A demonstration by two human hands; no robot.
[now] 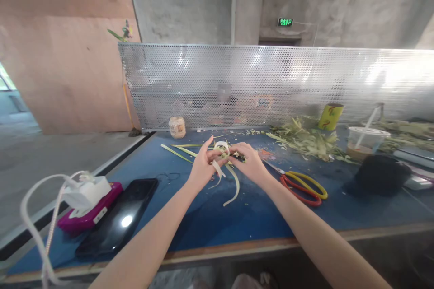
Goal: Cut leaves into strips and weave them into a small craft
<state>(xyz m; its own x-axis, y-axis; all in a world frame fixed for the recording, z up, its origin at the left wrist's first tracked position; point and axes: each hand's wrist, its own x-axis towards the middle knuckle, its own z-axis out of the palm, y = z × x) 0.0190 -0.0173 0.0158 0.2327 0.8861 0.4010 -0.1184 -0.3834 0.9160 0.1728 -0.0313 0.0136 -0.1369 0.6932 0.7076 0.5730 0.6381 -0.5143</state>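
Observation:
Both hands meet over the middle of the blue table. Between them is a small ring of pale plant strip [222, 145], with loose strip ends [233, 188] hanging toward me. My left hand [204, 161] grips the ring from the left, its thumb and fingers bent around the strip. From the right, the fingertips of my right hand [247, 159] pinch the strip's edge. Green leaf strips [179, 152] lie just left of my left hand. Scissors [303, 186] with red and yellow handles rest right of my right hand, blades pointing toward it.
A phone [117, 216] and a magenta power strip [91, 211] with white plugs lie at left. A jar [177, 127] stands at the back by the perforated metal screen [196, 86]. Toward the right are leaf scraps [305, 140], a yellow can [331, 116], a drink cup [366, 141] and a blurred black object [381, 175].

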